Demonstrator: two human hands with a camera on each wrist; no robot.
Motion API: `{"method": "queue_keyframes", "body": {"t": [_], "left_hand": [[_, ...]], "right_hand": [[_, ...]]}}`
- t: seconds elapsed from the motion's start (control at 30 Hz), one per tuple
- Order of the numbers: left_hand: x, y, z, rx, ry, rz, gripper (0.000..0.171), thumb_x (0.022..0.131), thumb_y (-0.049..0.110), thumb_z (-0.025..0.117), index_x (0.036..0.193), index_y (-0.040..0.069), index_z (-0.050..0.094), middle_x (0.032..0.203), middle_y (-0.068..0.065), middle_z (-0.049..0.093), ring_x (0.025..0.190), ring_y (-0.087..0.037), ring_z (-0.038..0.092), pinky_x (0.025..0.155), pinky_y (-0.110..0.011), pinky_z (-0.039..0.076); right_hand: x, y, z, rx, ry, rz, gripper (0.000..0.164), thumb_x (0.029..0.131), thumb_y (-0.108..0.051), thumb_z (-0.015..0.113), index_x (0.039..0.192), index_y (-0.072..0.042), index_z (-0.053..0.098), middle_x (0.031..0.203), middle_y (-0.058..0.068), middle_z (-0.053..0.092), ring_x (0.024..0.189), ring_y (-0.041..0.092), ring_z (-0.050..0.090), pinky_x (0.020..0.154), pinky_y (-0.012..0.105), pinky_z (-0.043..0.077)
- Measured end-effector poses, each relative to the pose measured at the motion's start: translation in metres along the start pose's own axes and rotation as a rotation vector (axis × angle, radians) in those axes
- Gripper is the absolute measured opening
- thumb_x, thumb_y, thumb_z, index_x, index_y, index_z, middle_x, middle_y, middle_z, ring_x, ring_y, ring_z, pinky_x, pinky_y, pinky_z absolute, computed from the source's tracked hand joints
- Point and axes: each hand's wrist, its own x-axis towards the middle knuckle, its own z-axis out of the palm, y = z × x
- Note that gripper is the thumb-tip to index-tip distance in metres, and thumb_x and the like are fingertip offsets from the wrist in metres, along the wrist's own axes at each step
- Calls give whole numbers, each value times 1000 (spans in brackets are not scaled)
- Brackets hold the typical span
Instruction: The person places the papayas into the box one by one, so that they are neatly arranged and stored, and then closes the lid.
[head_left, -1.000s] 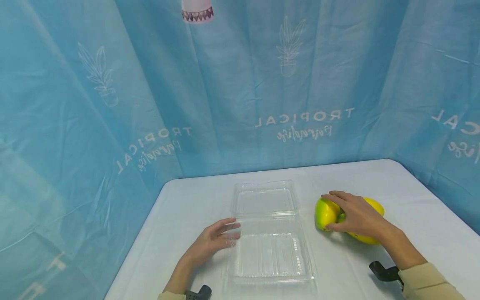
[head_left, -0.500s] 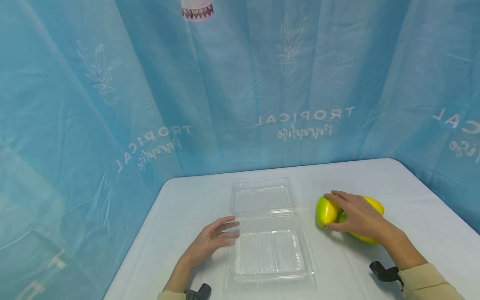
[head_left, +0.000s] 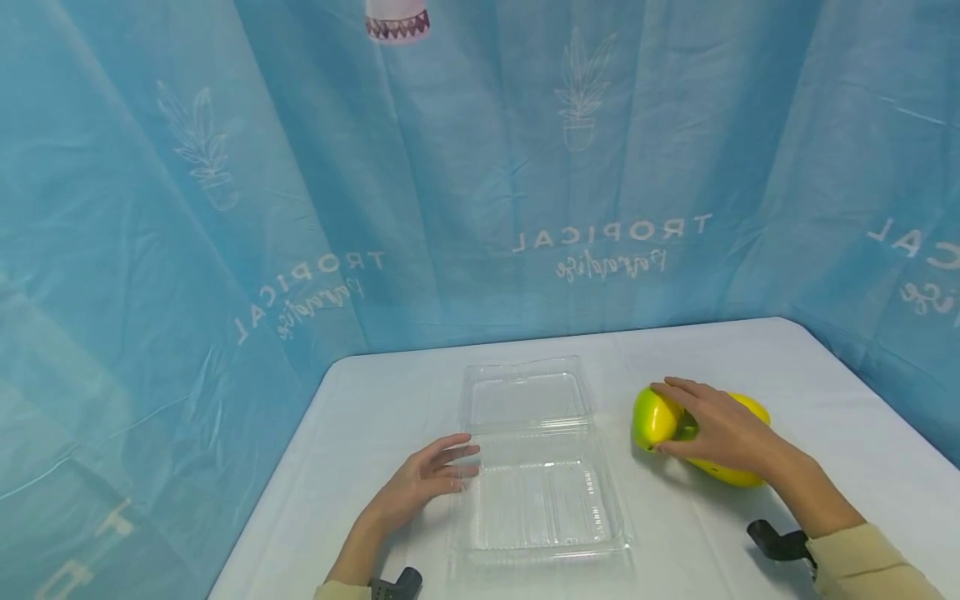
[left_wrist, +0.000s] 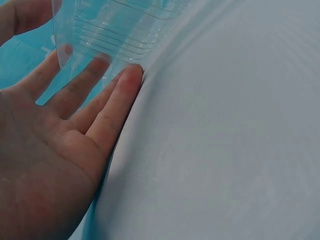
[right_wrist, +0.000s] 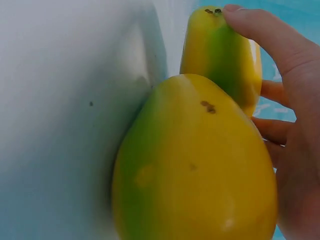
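My right hand (head_left: 718, 427) grips a glossy yellow-green oval fruit (head_left: 654, 417), probably slick, best held mid-body; left hand (head_left: 411, 483) spread, empty.

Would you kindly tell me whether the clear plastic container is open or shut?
It is open: in the head view, its far half lies folded back beyond the near half, not over it.

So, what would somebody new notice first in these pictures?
Probably the two shiny yellow-and-green rounded fruits on the right of the white table, one gripped by the right hand. Next, the open clear plastic box in the middle, with the left hand at its left edge. Behind hangs a big blue cloth with backwards white writing.
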Motion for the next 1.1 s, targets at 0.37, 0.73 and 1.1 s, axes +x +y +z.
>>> {"method": "queue_keyframes", "body": {"t": [0.37, 0.73, 1.1], "left_hand": [[0, -5, -2, -31, -32, 36, 62, 94, -3, 53, 150, 3, 25, 148, -22, 35, 129, -40, 42, 98, -40, 44], [-1, -3, -1, -19, -33, 58, 60, 94, -3, 52, 149, 5, 30, 147, -21, 38, 129, -42, 42, 97, -40, 45], [-2, -3, -1, -19, -32, 57, 60, 94, -4, 52, 149, 3, 28, 147, -24, 35, 129, -42, 41, 97, -40, 45]], "right_hand": [[-1, -15, -8, 5, 31, -54, 90, 73, -68, 69, 146, -23, 41, 147, 11, 38, 129, 35, 40, 94, 60, 40], [1, -33, -15, 64, 33, -88, 89, 72, -69, 68, 147, -30, 39, 150, 2, 35, 132, 29, 38, 93, 60, 42], [4, -49, -17, 70, 46, -125, 88, 72, -68, 69, 147, -33, 38, 151, -1, 33, 133, 25, 38, 94, 56, 43]]}}
